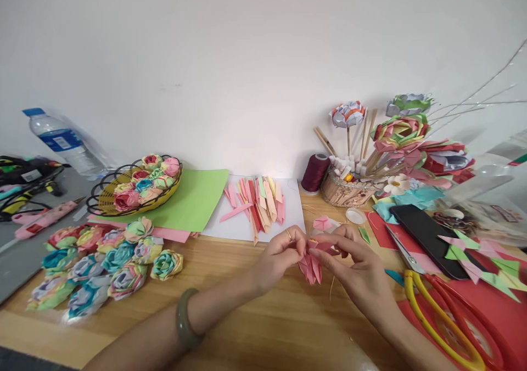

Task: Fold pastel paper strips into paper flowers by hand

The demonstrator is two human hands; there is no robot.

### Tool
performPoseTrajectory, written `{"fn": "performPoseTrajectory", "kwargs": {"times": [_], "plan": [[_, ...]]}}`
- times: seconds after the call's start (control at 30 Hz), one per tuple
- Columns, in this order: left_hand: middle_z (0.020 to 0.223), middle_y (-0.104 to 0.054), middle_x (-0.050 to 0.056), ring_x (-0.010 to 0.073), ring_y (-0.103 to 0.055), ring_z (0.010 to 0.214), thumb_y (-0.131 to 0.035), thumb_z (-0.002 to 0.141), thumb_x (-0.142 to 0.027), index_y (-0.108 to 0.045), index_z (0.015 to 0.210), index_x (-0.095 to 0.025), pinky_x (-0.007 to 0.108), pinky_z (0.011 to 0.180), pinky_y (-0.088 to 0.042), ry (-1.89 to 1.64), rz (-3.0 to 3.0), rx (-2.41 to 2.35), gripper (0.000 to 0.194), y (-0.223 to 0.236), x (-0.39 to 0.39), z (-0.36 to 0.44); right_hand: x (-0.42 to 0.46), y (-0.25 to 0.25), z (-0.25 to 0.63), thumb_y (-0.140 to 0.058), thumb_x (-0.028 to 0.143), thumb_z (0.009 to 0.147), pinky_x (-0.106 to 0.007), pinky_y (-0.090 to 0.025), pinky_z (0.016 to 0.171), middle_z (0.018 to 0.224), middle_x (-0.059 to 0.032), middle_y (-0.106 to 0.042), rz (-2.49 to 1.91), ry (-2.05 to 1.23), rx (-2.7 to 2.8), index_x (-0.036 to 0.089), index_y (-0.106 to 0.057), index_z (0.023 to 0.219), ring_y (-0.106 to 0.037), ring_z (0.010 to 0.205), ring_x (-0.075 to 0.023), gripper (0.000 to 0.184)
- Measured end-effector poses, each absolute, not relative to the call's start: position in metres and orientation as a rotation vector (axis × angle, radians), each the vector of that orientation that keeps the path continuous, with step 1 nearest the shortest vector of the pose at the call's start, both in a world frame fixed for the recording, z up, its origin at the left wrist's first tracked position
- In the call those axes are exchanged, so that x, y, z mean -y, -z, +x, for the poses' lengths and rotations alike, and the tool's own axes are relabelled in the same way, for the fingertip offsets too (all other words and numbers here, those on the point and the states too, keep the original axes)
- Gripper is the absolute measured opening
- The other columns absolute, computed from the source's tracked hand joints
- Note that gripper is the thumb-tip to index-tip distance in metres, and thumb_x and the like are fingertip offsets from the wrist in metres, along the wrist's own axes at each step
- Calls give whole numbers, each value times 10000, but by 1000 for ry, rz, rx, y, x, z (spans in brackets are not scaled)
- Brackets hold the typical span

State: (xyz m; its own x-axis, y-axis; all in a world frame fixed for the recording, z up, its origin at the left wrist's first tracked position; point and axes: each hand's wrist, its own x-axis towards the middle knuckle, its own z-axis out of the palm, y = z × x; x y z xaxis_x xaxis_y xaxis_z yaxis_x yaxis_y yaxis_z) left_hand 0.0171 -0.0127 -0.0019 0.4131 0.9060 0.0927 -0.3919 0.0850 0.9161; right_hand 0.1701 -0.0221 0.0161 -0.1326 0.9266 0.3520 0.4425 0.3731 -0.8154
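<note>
Both hands meet over the wooden table around a pink folded-paper flower, whose pointed petals hang below the fingers. My left hand, with a ring on one finger, pinches its upper left side. Thumb and fingers of my right hand close on its upper right side. The top of the flower is partly covered by the fingertips. A thin thread trails down beside it. Just behind the hands lies a small pink paper piece. Folded paper strips in pink, red and peach lie on a white sheet beyond.
Paper flowers crowd the left, beside a yellow basket of more. At right are a thread spool, a container with sticks, a black phone, yellow-handled scissors and red-handled scissors. A glue gun lies far left.
</note>
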Motion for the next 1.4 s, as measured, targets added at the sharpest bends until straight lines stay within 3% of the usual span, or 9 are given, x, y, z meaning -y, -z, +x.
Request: {"fn": "performPoseTrajectory", "kwargs": {"times": [0.2,0.3,0.53,0.77,0.87,1.13,1.4], "plan": [[894,-585,42,131,-595,749,-540,775,-234,-525,909,-176,282,723,-486,-1175,1303,-849,147,6,17,21,24,-5,174,-608,186,755,-297,-373,552,633,-10,-466,-1127,-163,1842,250,-668,934,-447,620,-164,199],[964,-598,68,153,-590,886,-506,803,-204,-585,956,-173,294,804,-482,-1233,1466,-872,175,9,19,19,25,-3,175,-600,188,767,-295,-363,536,614,-11,-455,-1147,-11,1893,256,-664,952,-434,608,-164,207],[1013,-651,92,170,-577,1000,-474,812,-135,-642,969,-181,345,905,-452,-1380,1715,-881,235,8,20,18,25,-2,178,-593,167,775,-286,-360,538,616,-29,-487,-1183,241,1914,241,-677,935,-419,605,-160,196],[1002,-652,88,151,-599,927,-478,804,-105,-603,1066,-189,300,829,-496,-1449,1803,-893,302,7,21,17,26,0,180,-628,172,757,-273,-368,580,623,-11,-486,-1138,522,1897,272,-663,945,-433,623,-151,216],[957,-655,96,155,-607,898,-474,800,-89,-635,1020,-176,300,804,-509,-1540,1881,-827,286,8,19,17,25,0,179,-653,167,740,-259,-373,577,627,-2,-485,-1056,586,1873,271,-652,949,-438,621,-143,234],[957,-654,105,160,-610,912,-478,807,-100,-636,970,-161,324,815,-514,-1561,1855,-795,235,7,19,17,23,4,181,-691,113,694,-264,-381,588,646,9,-471,-1029,576,1842,314,-592,1078,-439,625,-142,444],[890,-641,93,149,-628,860,-520,774,-74,-630,900,-135,286,765,-537,-1614,1813,-790,178,6,20,18,26,1,180,-691,131,696,-289,-370,617,663,1,-456,-1062,558,1805,280,-649,889,-452,641,-146,247]]}}
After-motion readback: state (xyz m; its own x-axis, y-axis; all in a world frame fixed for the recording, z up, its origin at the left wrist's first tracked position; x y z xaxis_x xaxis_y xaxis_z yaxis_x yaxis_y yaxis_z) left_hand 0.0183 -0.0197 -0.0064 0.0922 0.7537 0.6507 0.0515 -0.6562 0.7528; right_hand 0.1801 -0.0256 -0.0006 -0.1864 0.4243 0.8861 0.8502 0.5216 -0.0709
